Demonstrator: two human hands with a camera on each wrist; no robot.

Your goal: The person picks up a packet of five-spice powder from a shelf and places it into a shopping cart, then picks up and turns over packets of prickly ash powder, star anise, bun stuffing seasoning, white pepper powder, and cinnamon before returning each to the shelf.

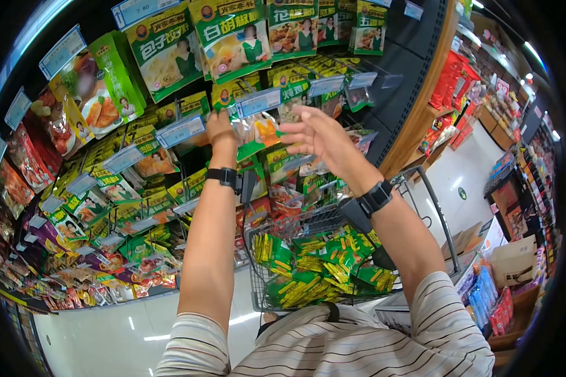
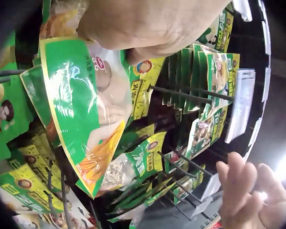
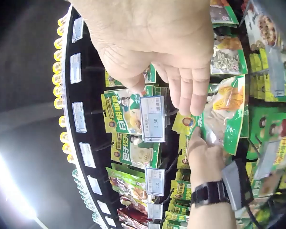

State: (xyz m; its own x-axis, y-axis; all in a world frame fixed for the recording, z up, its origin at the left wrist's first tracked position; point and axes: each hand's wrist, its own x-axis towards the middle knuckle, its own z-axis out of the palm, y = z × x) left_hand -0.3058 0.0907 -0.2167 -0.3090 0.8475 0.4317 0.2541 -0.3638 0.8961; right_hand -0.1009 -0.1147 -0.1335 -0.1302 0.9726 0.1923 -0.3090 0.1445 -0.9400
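Note:
My left hand (image 1: 221, 135) is raised to a hook on the shelf and grips the edge of a green seasoning packet (image 1: 258, 131) with a clear window and an orange food picture. Up close, the left wrist view shows this packet (image 2: 81, 109) hanging tilted below the hand (image 2: 148, 24), whose fingertips are partly hidden. To the right, my right hand (image 1: 324, 138) reaches toward the same rack, fingers extended and holding nothing. In the right wrist view its fingers (image 3: 186, 88) overlap the area just above the packet (image 3: 226, 112).
A wire shopping cart (image 1: 251, 251) stands in front of me, holding many green and yellow packets (image 1: 321, 261). Price tags (image 1: 181, 131) stick out on hooks around the hands. A wooden shelf end (image 1: 421, 94) borders the rack at right, beside an aisle floor (image 1: 465, 182).

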